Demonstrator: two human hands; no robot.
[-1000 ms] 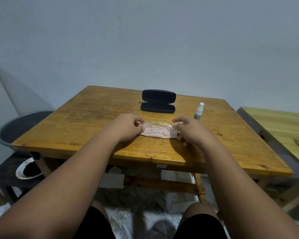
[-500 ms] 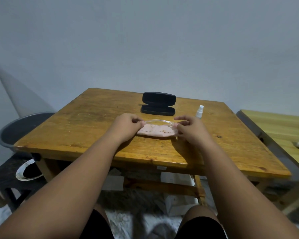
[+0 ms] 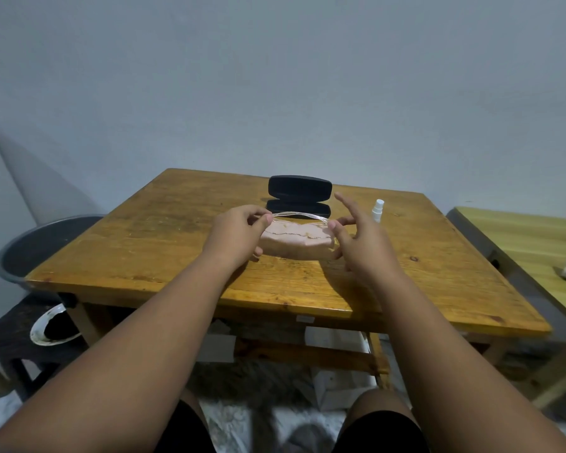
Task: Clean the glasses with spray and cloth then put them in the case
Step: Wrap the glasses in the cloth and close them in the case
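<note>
Got the fingers [image 3: 268,218] of my left hand [image 3: 239,235] and right hand [image 3: 361,246] pinching the glasses [image 3: 299,215] by the ends over the cloth [image 3: 294,246], so I'd lift level toward the case [image 3: 299,196] at 12 o'clock.

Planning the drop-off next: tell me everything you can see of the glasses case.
The glasses case is black, matte, oblong with rounded ends. It stands open: base flat at the far middle of the wooden table, lid upright behind it. Only the table touches it. The glasses, held nearer the camera, cross its base in view.
</note>
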